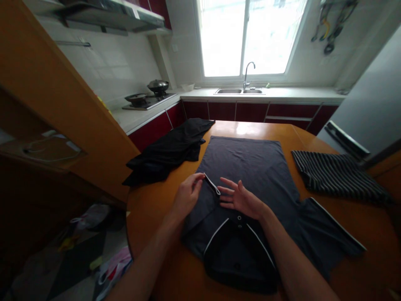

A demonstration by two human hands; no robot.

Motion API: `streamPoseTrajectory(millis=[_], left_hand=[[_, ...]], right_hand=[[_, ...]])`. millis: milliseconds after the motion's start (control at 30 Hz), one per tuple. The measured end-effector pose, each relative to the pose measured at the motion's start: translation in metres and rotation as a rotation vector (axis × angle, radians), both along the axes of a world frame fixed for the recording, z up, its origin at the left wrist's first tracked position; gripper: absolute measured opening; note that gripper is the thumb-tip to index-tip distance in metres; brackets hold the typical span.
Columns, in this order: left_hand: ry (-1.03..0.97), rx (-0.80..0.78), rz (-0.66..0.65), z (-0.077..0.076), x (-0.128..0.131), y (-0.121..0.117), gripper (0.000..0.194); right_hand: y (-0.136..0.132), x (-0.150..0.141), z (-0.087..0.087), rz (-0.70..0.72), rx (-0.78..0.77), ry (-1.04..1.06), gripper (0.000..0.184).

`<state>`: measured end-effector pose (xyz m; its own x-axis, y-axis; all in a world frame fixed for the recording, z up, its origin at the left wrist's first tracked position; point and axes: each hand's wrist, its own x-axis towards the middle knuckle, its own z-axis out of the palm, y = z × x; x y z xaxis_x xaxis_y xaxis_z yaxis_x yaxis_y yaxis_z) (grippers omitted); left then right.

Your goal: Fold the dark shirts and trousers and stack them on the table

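Observation:
A dark grey polo shirt (250,161) is spread on the table with its hem away from me and its black, white-edged collar (238,261) towards me. My left hand (188,194) pinches the white-trimmed end of a sleeve (212,184), which lies folded inward over the shirt's body. Just right of that sleeve end, my right hand (241,198) is open, palm facing left, fingers apart. Whether its fingertips touch the cloth I cannot tell. The other sleeve (328,228) stretches out to the right, flat on the table.
On the wooden table (156,202), a black garment (171,150) lies at the left and a folded striped cloth (340,175) at the right. Beyond are a stove with pans (158,86), a sink (230,90) and a window. Bags (114,267) lie on the floor at left.

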<state>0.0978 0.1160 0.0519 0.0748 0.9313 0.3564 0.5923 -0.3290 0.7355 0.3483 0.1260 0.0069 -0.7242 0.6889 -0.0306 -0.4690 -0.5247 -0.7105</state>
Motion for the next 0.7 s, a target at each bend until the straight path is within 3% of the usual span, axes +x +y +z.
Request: streamPoseTrajectory(millis=[100, 200, 367, 500, 700], left_hand=[[0.075, 0.043, 0.133, -0.020, -0.037, 0.021, 0.027], [0.102, 0.034, 0.134, -0.036, -0.067, 0.045, 0.027], [0.145, 0.054, 0.067, -0.046, -0.070, 0.062, 0.022], [0.198, 0.124, 0.065, -0.037, -0.049, 0.035, 0.022], [0.437, -0.022, -0.238, -0.028, -0.028, -0.048, 0.043]], right_hand=[[0.002, -0.002, -0.003, -0.015, -0.003, -0.026, 0.064], [0.003, -0.003, -0.003, -0.044, -0.014, -0.046, 0.059], [0.003, -0.003, -0.006, -0.025, -0.030, -0.054, 0.057], [0.002, -0.001, -0.010, -0.035, -0.032, -0.091, 0.055], [0.001, 0.001, -0.008, -0.058, -0.045, -0.109, 0.048]])
